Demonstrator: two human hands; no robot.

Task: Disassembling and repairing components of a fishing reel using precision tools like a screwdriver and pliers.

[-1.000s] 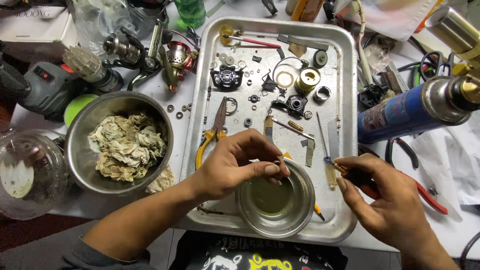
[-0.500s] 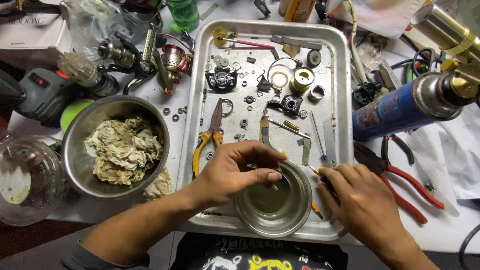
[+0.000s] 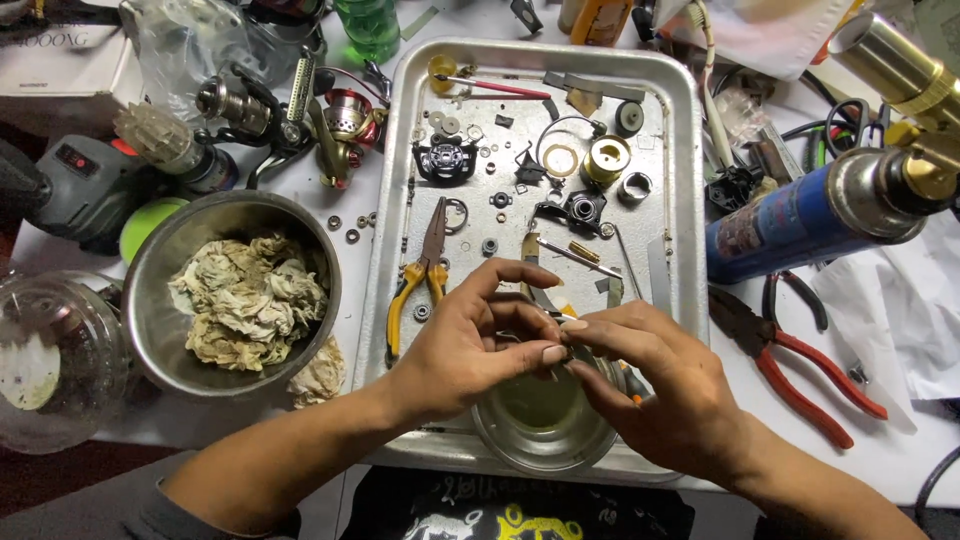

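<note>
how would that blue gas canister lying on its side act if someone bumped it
The blue gas canister is a round cylinder lying on its side, so it would probably roll. The brass torch head at one end may make it swing rather than roll straight. The red-handled pliers beside it might stop it. Its metal body looks stiff and smooth, likely slippery.

Both forearms are brought in from the bottom edge, L from lower left, R from lower right, and are angled toward each other so the hands meet at centre. L hand (image 3: 462, 345) is held palm-down w/ wrist slightly raised; index finger is stretched out forward, remaining fingers are curled in, thumb is tucked toward fingertips. R hand (image 3: 662, 390) is held back-up, fingers bent and drawn together at the tips. Fingertips of both hands are pressed close together, touching or nearly so; what's pinched can't be made out.
</note>
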